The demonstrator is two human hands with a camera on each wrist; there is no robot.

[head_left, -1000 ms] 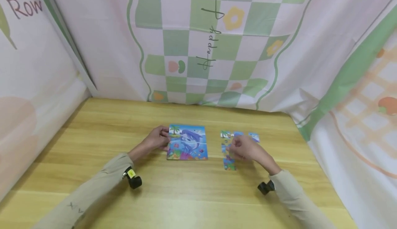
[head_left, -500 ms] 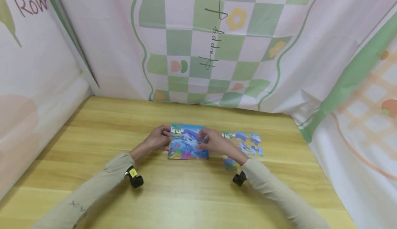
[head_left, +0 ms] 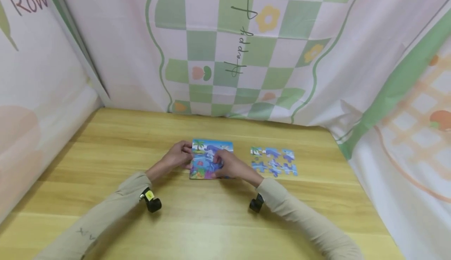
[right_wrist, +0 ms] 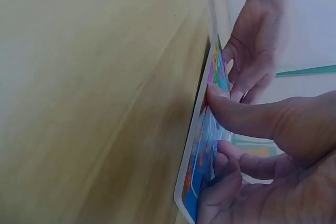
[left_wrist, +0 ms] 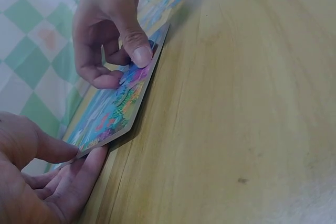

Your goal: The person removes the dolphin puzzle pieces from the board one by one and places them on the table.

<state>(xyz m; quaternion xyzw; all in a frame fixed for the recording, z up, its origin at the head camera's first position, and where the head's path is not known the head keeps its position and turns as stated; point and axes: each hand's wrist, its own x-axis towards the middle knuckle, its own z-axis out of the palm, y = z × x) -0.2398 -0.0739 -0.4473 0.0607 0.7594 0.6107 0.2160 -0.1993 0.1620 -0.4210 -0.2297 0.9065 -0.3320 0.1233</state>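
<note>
Both my forearms angle inward over the wooden counter (head_left: 105, 142), meeting at the dolphin puzzle board (head_left: 208, 154) lying flat near its middle. My left hand (head_left: 177, 156) grips the board's left edge, thumb on top and fingers curled at the rim. My right hand (head_left: 229, 166) rests on the board's near right part, thumb and curled fingers pinching at the picture surface. Loose puzzle pieces (head_left: 274, 161) lie just right of the board.
</note>
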